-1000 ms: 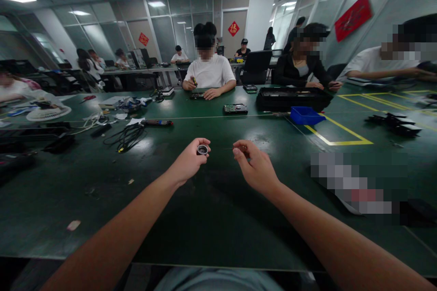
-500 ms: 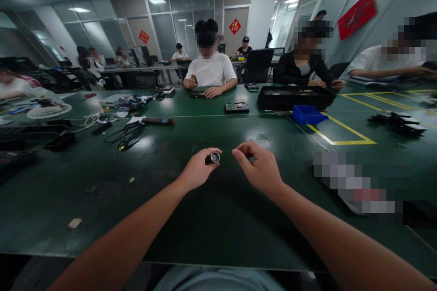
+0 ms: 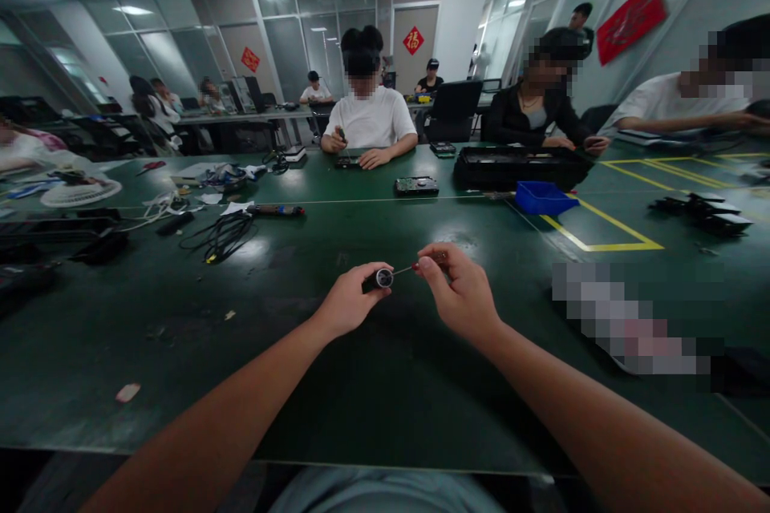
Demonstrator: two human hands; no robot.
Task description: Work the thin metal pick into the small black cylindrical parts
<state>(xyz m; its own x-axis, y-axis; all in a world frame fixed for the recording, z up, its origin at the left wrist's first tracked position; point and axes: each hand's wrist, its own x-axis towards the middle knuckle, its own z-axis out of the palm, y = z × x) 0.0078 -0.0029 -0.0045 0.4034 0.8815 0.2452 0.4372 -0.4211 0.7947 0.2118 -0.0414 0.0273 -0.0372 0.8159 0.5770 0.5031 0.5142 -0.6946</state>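
My left hand (image 3: 349, 296) is closed around a short black cylinder (image 3: 383, 279) with a silver rim, its open end turned towards my right hand. Details inside that end are too small to make out. My right hand (image 3: 463, 288) pinches a small screwdriver (image 3: 415, 266) with a thin metal shaft and a reddish end at the fingers; most of its handle is hidden. The shaft points left, and its tip is at the cylinder's rim; whether it touches, I cannot tell. Both hands are above the green table (image 3: 373, 409).
A hard drive (image 3: 416, 186) lies ahead, with a blue bin (image 3: 545, 198) and a long black casing (image 3: 520, 168) to its right. Black cables (image 3: 220, 234) and a pen-like tool (image 3: 277, 211) are at the left. A co-worker (image 3: 370, 124) sits opposite.
The screwdriver's shaft now shows between my hands, reaching the cylinder's open end. My right hand has turned slightly, and the cylinder has shifted a little to the right.
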